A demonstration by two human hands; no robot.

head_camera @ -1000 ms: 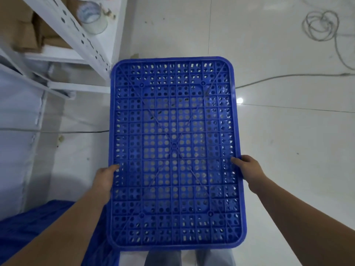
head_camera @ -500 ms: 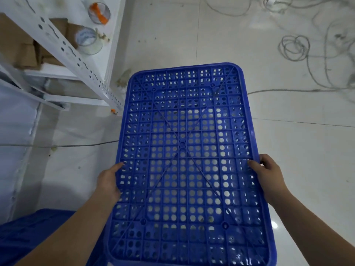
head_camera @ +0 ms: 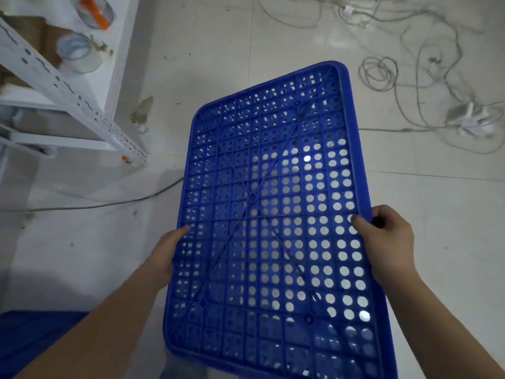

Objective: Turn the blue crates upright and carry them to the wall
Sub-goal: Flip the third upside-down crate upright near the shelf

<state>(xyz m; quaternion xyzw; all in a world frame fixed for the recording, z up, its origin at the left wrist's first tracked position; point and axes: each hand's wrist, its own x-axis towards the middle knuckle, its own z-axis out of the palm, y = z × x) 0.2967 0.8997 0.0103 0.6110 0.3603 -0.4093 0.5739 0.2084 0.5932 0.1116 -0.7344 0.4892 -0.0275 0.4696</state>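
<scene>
A blue perforated crate (head_camera: 273,203) fills the middle of the view, its holed bottom turned up toward me and its far end tilted to the right. It is held off the pale tiled floor. My left hand (head_camera: 168,253) grips its left long edge, thumb on the bottom face. My right hand (head_camera: 388,242) clasps the right long edge, fingers curled over the rim. A second blue crate (head_camera: 30,340) shows partly at the lower left corner, behind my left forearm.
A white metal shelf rack (head_camera: 73,97) stands at the upper left, holding tape rolls (head_camera: 75,50) and cardboard. Loose cables (head_camera: 382,72) and a white plug adapter (head_camera: 470,119) lie on the floor at the upper right. A thin cable (head_camera: 109,205) crosses the floor at left.
The crate has swung to the right and tilted, its far end now angled rightward. My view has moved forward, so more cables show at the upper right.
</scene>
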